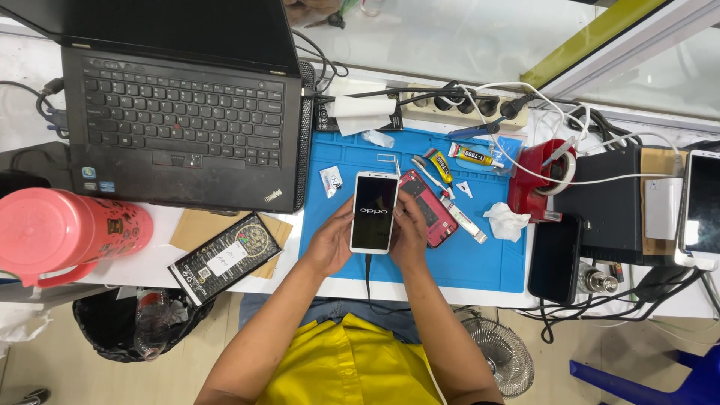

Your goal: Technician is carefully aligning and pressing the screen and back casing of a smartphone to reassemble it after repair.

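A white smartphone (pixel 375 211) with a lit dark screen is held upright over a blue work mat (pixel 472 262). My left hand (pixel 330 241) grips its left edge and my right hand (pixel 409 234) grips its right edge. A black cable (pixel 368 276) runs from the phone's bottom end toward me. Just right of the phone lies an opened red phone body (pixel 431 210), partly hidden behind my right hand.
A black laptop (pixel 180 112) sits at the left, with a pink jug (pixel 64 229) and a black flat box (pixel 225 257) below it. Glue tubes (pixel 472 155), a toothbrush (pixel 431 174), a crumpled tissue (pixel 506 221), a red tape dispenser (pixel 540 180), a power strip (pixel 457 105) and other phones (pixel 555 259) crowd the right.
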